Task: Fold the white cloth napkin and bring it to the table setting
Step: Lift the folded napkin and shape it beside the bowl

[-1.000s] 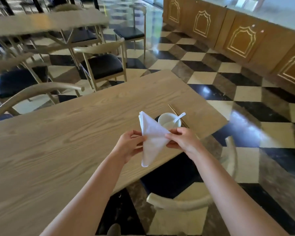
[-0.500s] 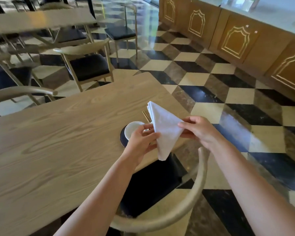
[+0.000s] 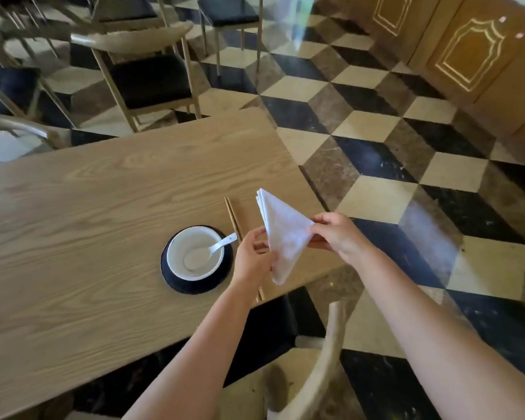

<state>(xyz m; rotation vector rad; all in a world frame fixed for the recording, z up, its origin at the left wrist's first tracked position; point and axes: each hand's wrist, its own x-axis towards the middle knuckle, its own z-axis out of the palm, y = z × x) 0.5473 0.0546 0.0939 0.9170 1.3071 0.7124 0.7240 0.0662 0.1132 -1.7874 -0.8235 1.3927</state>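
1. Head view, the room: a dining room with a floor tiled in a black, cream and brown cube pattern, and golden-brown cabinet doors with pale ornamental outlines along the upper right.
2. A light wooden table fills the left and centre, its grain running along its length. Chairs with pale curved backs and dark seats stand beyond it; one such chair sits just past the far edge, and another chair back curves up at the near edge, between the two forearms.
3. On the table near its right end lies a black round plate with a white bowl set on it. A white spoon rests in the bowl, handle pointing right over the rim.
4. A pair of wooden chopsticks lies just right of the plate, partly hidden by the left hand.
5. The white cloth napkin, folded into a triangle, is held in the air above the table's right end, just right of the chopsticks, one point up and one hanging down.
6. The left hand pinches the napkin's left edge with its fingertips.
7. The right hand pinches the napkin's right corner between thumb and fingers.
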